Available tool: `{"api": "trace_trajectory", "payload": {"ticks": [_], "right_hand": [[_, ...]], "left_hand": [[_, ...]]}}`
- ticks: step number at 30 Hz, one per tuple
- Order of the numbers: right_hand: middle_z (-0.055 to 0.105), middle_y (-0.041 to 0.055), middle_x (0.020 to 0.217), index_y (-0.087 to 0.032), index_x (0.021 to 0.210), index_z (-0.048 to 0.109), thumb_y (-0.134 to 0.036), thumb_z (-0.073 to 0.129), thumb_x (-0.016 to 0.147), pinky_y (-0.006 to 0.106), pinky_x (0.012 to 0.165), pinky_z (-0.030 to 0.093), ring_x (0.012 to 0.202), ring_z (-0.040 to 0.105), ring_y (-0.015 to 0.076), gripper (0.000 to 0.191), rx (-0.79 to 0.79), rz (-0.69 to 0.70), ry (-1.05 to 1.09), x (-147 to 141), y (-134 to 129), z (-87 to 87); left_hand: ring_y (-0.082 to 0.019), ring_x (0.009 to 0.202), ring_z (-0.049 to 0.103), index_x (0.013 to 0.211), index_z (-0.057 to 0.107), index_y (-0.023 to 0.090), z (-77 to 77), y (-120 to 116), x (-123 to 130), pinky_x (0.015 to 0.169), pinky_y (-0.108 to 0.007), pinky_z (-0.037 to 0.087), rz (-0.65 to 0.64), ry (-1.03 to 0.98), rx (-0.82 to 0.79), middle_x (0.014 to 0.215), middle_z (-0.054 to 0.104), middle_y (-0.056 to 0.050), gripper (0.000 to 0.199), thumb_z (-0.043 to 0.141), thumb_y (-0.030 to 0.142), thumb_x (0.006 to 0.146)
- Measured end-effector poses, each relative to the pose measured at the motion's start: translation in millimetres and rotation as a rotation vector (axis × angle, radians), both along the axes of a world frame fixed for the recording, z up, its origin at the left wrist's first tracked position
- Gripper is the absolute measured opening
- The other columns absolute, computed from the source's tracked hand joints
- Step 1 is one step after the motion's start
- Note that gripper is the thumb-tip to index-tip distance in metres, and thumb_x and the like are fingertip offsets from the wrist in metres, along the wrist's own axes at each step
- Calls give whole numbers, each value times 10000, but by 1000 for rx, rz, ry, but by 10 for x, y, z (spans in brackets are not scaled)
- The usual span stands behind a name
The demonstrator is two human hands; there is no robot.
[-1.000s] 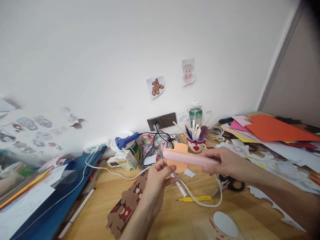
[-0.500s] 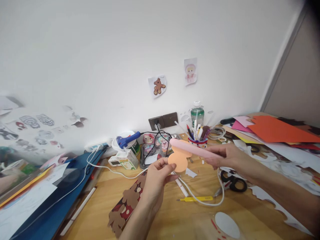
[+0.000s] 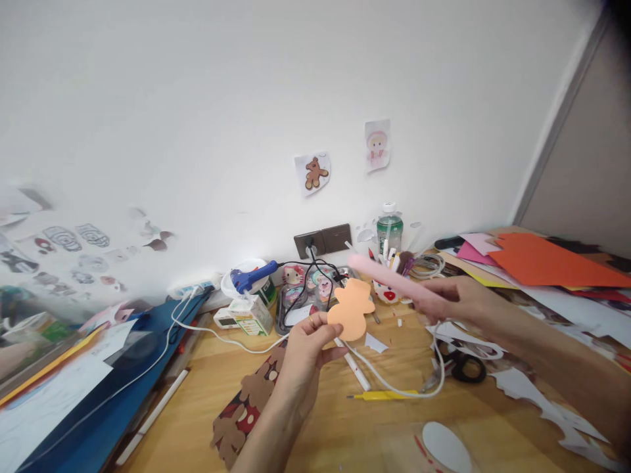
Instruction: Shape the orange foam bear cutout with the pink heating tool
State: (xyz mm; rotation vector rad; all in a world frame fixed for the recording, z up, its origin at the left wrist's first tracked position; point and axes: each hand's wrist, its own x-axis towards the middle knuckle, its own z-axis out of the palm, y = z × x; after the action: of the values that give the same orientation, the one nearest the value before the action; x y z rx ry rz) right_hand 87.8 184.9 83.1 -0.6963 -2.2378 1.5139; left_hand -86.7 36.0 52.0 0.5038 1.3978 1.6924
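My left hand [image 3: 313,338] pinches the lower edge of a light orange, bear-shaped cutout [image 3: 351,309] between thumb and fingers. My right hand [image 3: 451,301] is wrapped round the rear end of a long pink stick-shaped device [image 3: 389,279], whose exact kind I cannot tell. Its slightly blurred front end points left, above and to the right of the cutout, apart from it. A white cord [image 3: 394,394] loops below the right hand. Beneath the hands lie a yellow pen-shaped tool [image 3: 382,395], a white stick [image 3: 355,371] and black-handled scissors [image 3: 468,368].
A blue glue gun [image 3: 252,276] rests on a white-lidded tub at the back. Brown cutouts [image 3: 256,389] lie by my left forearm. Coloured sheets [image 3: 557,259] pile up at right. A bottle [image 3: 389,228] stands behind a pen holder [image 3: 387,293]; a white oval [image 3: 446,447] lies in front.
The pink device has moved right and lifted off the cutout, whose upper part now shows fully. My left hand has stayed nearly in place, still pinching the cutout.
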Motion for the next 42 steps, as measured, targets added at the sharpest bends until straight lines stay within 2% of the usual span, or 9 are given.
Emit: {"api": "trace_trajectory", "payload": {"ticks": [3,7,15,21,26,28,33,37,42], "right_hand": [[512,-3,642,-172,862,592,-405,532,688,232,521,316,610,460,138,297,35,129,-44,-49,-161,45],[491,-10,620,-175,851,595,-428,503,701,224,498,293,593,454,135,308,116,143,-80,-90,-239,37],[487,-12,598,-180,773,598,-400,522,692,234,530,314,593,451,133,246,51,41,-19,-56,-200,70],[495,-15,593,-177,747,596,-403,547,663,236,526,320,573,445,121,246,-30,35,14,-84,-191,39],[492,-4,533,-168,724,598,-467,548,652,255,489,312,512,428,125,311,-28,-153,40,-44,31,-71],[490,8,525,-168,715,601,-475,521,674,266,488,316,512,422,133,320,-29,-171,62,-11,102,-81],[536,23,620,-173,835,607,-477,564,623,273,535,340,586,467,160,373,-36,-45,7,-11,-28,-32],[528,-3,642,-181,780,603,-426,552,660,238,545,324,624,477,148,277,5,128,-44,-68,-234,24],[514,-18,602,-180,800,604,-428,528,684,222,486,275,567,449,127,285,76,107,-55,-90,-285,50]], "left_hand": [[-114,614,521,664,592,126,-16,5,29,487,-195,457,-23,16,-19,674,577,-26,198,655,246,520],[-115,610,524,646,594,129,-18,5,67,506,-203,455,-50,49,-31,682,586,-30,186,658,250,520],[-112,628,530,669,583,115,69,-30,72,539,-207,456,-22,65,-15,692,584,-41,161,635,224,561],[-116,628,536,666,577,118,88,-31,66,533,-206,456,-29,71,-10,688,588,-33,154,628,226,568],[-115,633,529,634,566,121,107,-57,18,525,-204,455,-14,45,15,690,582,-32,117,615,199,563],[-115,634,522,620,560,125,117,-64,6,522,-206,454,-4,30,26,681,572,-26,103,609,192,560],[-109,615,513,611,554,129,119,-52,24,507,-200,451,20,4,22,655,555,-15,118,621,200,545],[-100,608,504,600,553,128,93,-43,47,501,-197,452,10,-7,8,677,558,-16,134,635,218,543],[-97,623,500,646,582,120,92,-43,55,515,-191,450,-10,22,7,691,558,-19,156,633,236,555]]}}
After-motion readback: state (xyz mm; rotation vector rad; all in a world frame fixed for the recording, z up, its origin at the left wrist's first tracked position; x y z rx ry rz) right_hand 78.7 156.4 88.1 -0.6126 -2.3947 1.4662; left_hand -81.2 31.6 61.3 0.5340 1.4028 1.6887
